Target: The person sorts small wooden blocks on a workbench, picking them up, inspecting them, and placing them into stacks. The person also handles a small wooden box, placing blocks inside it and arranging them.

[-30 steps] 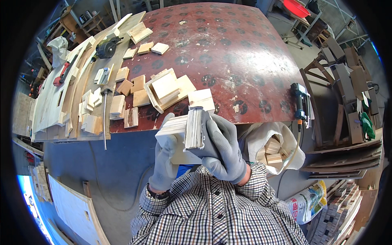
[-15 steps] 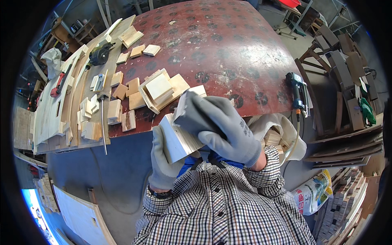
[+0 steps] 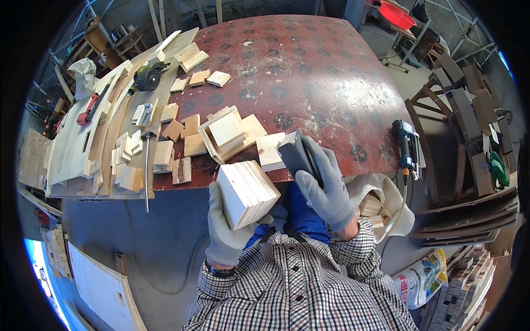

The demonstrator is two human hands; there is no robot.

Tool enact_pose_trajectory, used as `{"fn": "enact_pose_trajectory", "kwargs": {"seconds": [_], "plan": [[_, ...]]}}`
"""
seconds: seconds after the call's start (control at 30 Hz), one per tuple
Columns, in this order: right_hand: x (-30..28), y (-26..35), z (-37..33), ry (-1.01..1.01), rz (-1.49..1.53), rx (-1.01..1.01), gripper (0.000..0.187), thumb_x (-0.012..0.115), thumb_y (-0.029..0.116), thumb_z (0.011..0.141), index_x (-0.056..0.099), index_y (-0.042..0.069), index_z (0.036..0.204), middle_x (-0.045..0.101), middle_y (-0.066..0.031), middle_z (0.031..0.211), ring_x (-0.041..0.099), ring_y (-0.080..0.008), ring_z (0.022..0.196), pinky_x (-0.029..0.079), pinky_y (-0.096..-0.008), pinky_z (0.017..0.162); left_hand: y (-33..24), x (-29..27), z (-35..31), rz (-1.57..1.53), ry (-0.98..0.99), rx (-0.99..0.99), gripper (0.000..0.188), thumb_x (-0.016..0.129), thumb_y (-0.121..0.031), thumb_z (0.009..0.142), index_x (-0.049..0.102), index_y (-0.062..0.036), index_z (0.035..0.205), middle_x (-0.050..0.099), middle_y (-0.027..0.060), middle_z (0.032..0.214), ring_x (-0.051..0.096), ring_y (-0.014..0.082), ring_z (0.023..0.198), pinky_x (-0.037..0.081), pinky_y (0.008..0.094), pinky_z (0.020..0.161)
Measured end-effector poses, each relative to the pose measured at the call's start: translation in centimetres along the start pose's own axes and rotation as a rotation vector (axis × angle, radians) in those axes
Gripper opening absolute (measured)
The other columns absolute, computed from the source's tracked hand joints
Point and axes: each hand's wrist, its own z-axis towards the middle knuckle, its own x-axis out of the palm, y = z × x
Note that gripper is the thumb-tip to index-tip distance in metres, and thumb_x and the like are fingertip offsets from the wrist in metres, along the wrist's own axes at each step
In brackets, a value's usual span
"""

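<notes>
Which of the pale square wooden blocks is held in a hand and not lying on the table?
The thick pale wooden block gripped by the grey-gloved left hand, just off the red-brown round table; the other blocks lie on that table.

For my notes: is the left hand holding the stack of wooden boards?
Yes, the gloved left hand grips the stack of wooden boards from below.

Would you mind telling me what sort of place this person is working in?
Most likely a woodworking shop. Cut wooden blocks and long boards cover a worn round table, a power tool with a hose sits at its edge, and the gloved left hand holds a stack of wood pieces.
</notes>
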Motion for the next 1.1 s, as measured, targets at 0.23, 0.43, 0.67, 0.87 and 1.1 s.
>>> {"fn": "enact_pose_trajectory", "kwargs": {"seconds": [0.23, 0.43, 0.67, 0.87, 1.1], "plan": [[2.9, 2.7, -3.0, 0.128, -0.314, -0.336, 0.078, 0.082, 0.039, 0.084, 0.057, 0.009, 0.151, 0.055, -0.0242, 0.143, 0.06, -0.0395, 0.123, 0.048, -0.0488, 0.102, 1.0, 0.1, 0.9, -0.249, 0.043, -0.103, 0.08, 0.025, -0.066, 0.112, 0.032, -0.0071, 0.165, 0.048, 0.0183, 0.157, 0.052, 0.0342, 0.143, 0.044, 0.0502, 0.121], [4.9, -0.4, -3.3, -0.09, -0.346, -0.475, 0.066, 0.084, 0.034, 0.082, 0.064, 0.008, 0.138, 0.055, -0.0237, 0.143, 0.059, -0.0402, 0.124, 0.049, -0.0513, 0.102, 0.9, 2.1, 1.0, -0.297, 0.033, -0.121, 0.082, 0.035, -0.072, 0.107, 0.037, -0.0113, 0.163, 0.05, 0.0147, 0.158, 0.051, 0.0313, 0.144, 0.045, 0.0517, 0.12], [2.9, -2.0, 0.1, -0.217, -0.205, 0.003, 0.088, 0.074, 0.017, 0.093, 0.027, -0.004, 0.164, 0.047, -0.0264, 0.143, 0.049, -0.0405, 0.13, 0.044, -0.0485, 0.111, 0.8, -0.3, 1.4, -0.387, -0.077, -0.088, 0.082, 0.036, -0.078, 0.104, 0.042, -0.0204, 0.162, 0.055, 0.0108, 0.154, 0.057, 0.0314, 0.136, 0.032, 0.0601, 0.125], [3.5, 1.3, 0.4, -0.15, -0.154, -0.398, 0.082, 0.08, 0.03, 0.09, 0.044, -0.002, 0.157, 0.049, -0.0293, 0.147, 0.056, -0.0444, 0.126, 0.048, -0.0508, 0.107, 1.6, -0.7, 1.8, -0.327, 0.007, -0.084, 0.084, 0.036, -0.078, 0.104, 0.041, -0.0173, 0.161, 0.051, 0.0113, 0.156, 0.054, 0.0324, 0.139, 0.042, 0.0546, 0.121], [5.7, 2.9, -1.9, 0.041, -0.368, -0.589, 0.055, 0.074, 0.043, 0.088, 0.066, 0.026, 0.14, 0.058, -0.0159, 0.141, 0.059, -0.0346, 0.128, 0.046, -0.051, 0.108, 2.3, -1.3, 0.9, -0.098, 0.234, 0.086, 0.077, 0.027, -0.068, 0.111, 0.036, -0.0104, 0.162, 0.05, 0.0136, 0.156, 0.053, 0.0299, 0.142, 0.044, 0.0491, 0.121]]}}
